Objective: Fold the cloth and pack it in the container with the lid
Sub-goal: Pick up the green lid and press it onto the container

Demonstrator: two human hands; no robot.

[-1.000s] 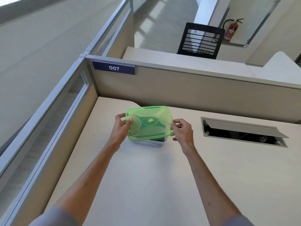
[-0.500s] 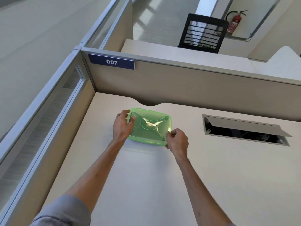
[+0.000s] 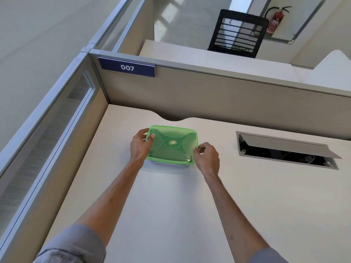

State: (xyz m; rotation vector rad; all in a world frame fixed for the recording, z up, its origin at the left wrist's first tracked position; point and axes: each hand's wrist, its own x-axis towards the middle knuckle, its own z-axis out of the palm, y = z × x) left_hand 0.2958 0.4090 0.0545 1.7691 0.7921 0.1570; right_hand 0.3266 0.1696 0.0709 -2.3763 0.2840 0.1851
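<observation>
**Green lid sits on the container, a hand at each short end**

Green translucent plastic, the lid (image 3: 171, 144) lies flat over the container (image 3: 167, 164), of which only a thin strip shows below the lid's near edge. The cloth cannot be made out through the lid (presumably it is inside). The lid's long axis runs left to right across the desk (image 3: 171, 215), so its two short ends face the two hands squarely.

At the lid's left end, the left hand (image 3: 140, 149) is curled around the edge, thumb on top near the far-left corner and fingers hidden down the side. At the lid's right end, nearer the front corner, the right hand (image 3: 208, 158) pinches the rim between thumb and fingertips. Both hands touch the lid, and neither is clearly nearer; each grips its own end.

Judging from this, the step in hand is seating the lid: the next press would go straight down at the ends, then likely along the long edges between them. Whether the rim has already snapped shut cannot be told.

Right of the lid, well apart, a cable hatch (image 3: 286, 150) stands open in the desk.
</observation>
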